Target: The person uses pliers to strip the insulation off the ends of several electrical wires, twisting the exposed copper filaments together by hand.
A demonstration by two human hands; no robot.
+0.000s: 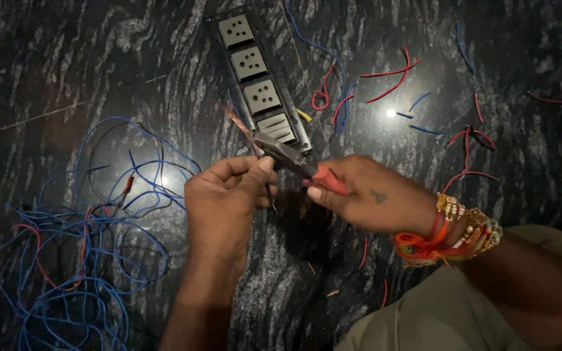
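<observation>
Right hand [369, 195]: fingers curled tight around the red handles of the pliers [294, 162], whose jaws point toward the switchboard [258, 81]. Left hand [226, 198]: fingers and thumb pressed together, pinching a thin wire [240, 127] with a bare copper end, at the pliers' jaws just below the switchboard's lower end. Blue wire tangle [92, 260] lies well left of the switchboard; cut red and blue wire scraps [391, 81] lie scattered to its right on the dark stone floor [66, 65].

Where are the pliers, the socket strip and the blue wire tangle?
pliers [287, 156], head view, on the dark metal head.
socket strip [255, 68], head view, on the middle grey socket.
blue wire tangle [92, 260], head view, on its looped strands.
</observation>
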